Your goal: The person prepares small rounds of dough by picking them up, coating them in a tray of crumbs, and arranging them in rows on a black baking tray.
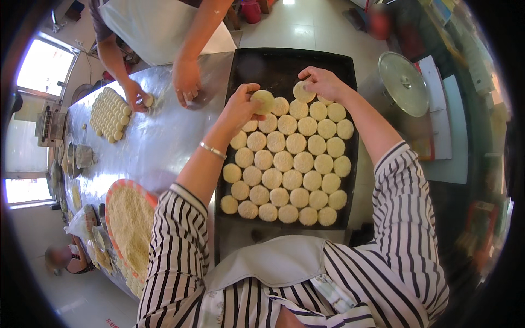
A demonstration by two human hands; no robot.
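Note:
A black baking tray [287, 67] lies before me, mostly covered with staggered rows of round, flat dough cakes [283, 160] that look coated in pale seeds or crumbs. Over the tray's left side, my left hand [242, 105] grips one dough cake [262, 102] between thumb and fingers, tilted up so its smoother face shows. My right hand [326, 84] holds another coated cake [304, 91] at the far end of the rows, its thumb on the cake and its fingers spread. Whether that cake touches the tray I cannot tell.
Across the metal table [164, 135], another person's hands [164, 88] work beside a block of small dough pieces [108, 115]. An orange-rimmed basin [131, 225] of pale crumbs or seeds stands by my left arm. Right of the tray is a lidded metal pot [404, 84].

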